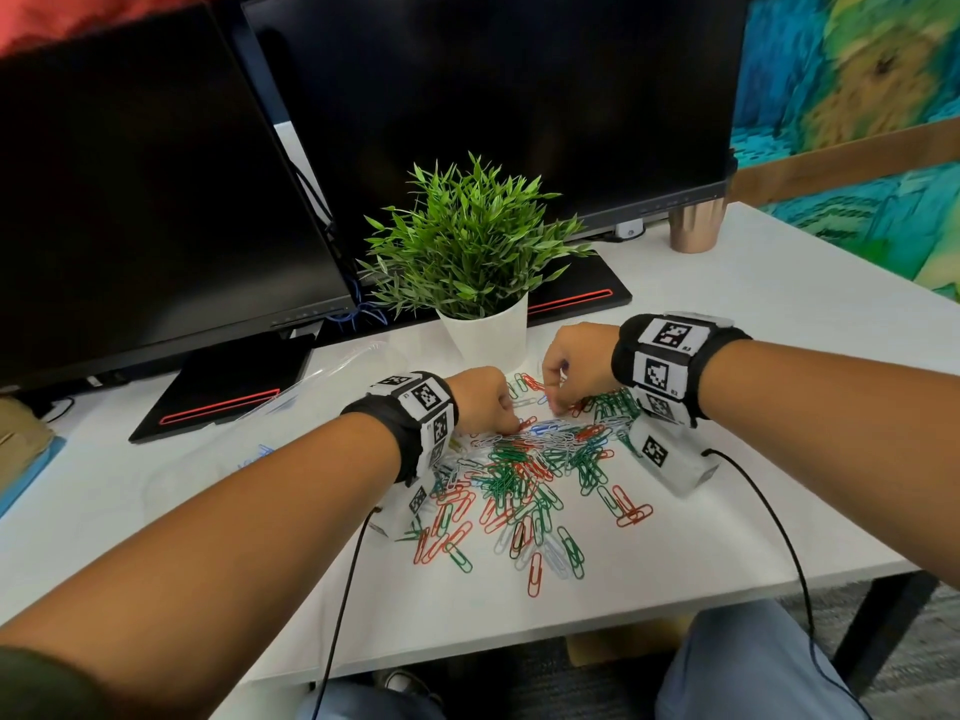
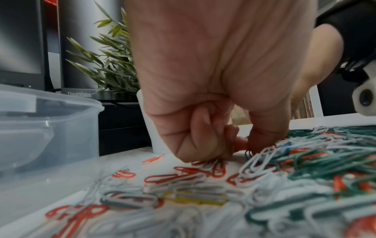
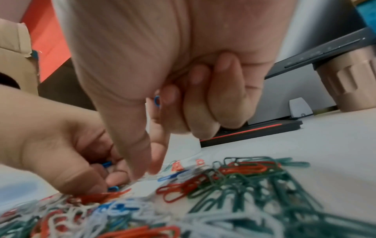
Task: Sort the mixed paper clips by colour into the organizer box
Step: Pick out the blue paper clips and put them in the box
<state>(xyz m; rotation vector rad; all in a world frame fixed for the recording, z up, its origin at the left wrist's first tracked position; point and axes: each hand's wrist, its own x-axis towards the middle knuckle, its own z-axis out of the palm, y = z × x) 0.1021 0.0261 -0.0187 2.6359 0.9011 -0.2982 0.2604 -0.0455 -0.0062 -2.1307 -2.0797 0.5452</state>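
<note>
Table [image 1: 779, 387]: white, wide, carrying everything here.
Screens [image 1: 493, 96]: two, black and dark, standing at the back, flat black bases with red lines under them.
Wall [image 1: 857, 96]: painted blue, green and yellow, off to the right.
Plant [image 1: 467, 241]: green, in a white pot, right behind both hands.
Clear box [image 2: 46, 128]: see-through plastic, just left of the pile, hard to make out from above.
Cup [image 1: 696, 226]: copper colour, by the right screen.
Paper clips [image 1: 519, 475]: red, green, white, blue and one yellow, mixed in a heap on the table.
Left hand [image 1: 483, 402]: curled tight, fingertips down in the pile, blue clips tucked inside.
Right hand [image 1: 571, 366]: curled, a blue clip [image 3: 157, 100] held inside, thumb and finger reaching into the pile.
</note>
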